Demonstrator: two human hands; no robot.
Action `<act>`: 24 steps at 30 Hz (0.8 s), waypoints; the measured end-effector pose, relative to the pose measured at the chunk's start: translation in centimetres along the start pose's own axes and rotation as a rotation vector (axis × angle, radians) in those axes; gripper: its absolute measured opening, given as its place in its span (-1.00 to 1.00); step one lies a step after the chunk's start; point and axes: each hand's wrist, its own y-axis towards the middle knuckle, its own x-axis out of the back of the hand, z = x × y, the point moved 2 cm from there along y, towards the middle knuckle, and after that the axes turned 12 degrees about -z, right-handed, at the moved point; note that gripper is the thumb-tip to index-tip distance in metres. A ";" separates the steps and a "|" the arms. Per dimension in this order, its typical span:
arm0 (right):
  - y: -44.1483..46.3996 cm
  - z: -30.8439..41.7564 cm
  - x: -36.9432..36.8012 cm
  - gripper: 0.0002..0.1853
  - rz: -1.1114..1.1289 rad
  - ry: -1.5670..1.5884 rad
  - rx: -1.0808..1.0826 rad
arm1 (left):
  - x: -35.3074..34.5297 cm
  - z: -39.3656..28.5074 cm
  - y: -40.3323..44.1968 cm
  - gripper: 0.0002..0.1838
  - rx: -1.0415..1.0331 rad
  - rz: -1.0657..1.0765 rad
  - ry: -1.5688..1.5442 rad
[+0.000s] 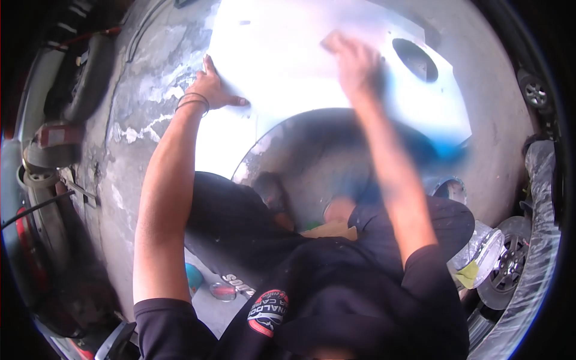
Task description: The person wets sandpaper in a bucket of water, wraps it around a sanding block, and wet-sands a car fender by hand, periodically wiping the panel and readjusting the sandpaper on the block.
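A white car fender [282,66], overexposed in places, lies in front of me, its round wheel-arch cutout facing my legs. My left hand [211,89] rests with spread fingers on its left edge, holding nothing. My right hand [362,66], smeared by motion, is on the upper part of the panel. Its fingers are closed on a small orange-brown piece [330,41] that looks like folded sandpaper; the blur hides its details. To the right of that hand is a dark oval opening [415,60] in the fender.
Concrete floor [150,90] with worn white patches surrounds the panel. A wheel [510,255] and a plastic-wrapped part [543,198] are at right. Car parts [54,144] crowd the left. A tan sheet [332,230] lies between my legs; a small clear container [223,292] sits lower left.
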 end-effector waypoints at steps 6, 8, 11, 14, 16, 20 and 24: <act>-0.9 2.3 2.4 -0.55 0.098 0.123 0.179 | -1.6 0.9 1.2 0.91 -0.087 -0.121 0.091; 2.2 0.6 -0.1 -0.59 0.026 0.034 0.046 | -0.1 -0.1 -0.4 0.92 -0.038 -0.051 0.065; 3.6 2.4 -1.6 -0.64 -0.028 -0.120 -0.038 | 1.1 -0.6 -0.9 0.93 0.024 -0.012 0.041; 0.1 7.9 -0.8 -0.66 -0.003 0.069 0.031 | 0.8 0.0 -0.1 0.95 0.016 -0.032 0.013; -2.1 10.4 -0.7 -0.60 -0.009 0.298 0.187 | 0.9 0.1 -0.3 0.95 0.004 -0.018 -0.032; 3.5 4.3 -3.8 -0.51 0.048 0.100 -0.030 | 1.2 -0.5 -1.2 0.95 0.026 -0.020 -0.015; 4.2 7.5 -4.1 -0.54 -0.020 -0.030 -0.134 | 2.4 -0.5 -1.4 0.94 0.053 -0.006 0.004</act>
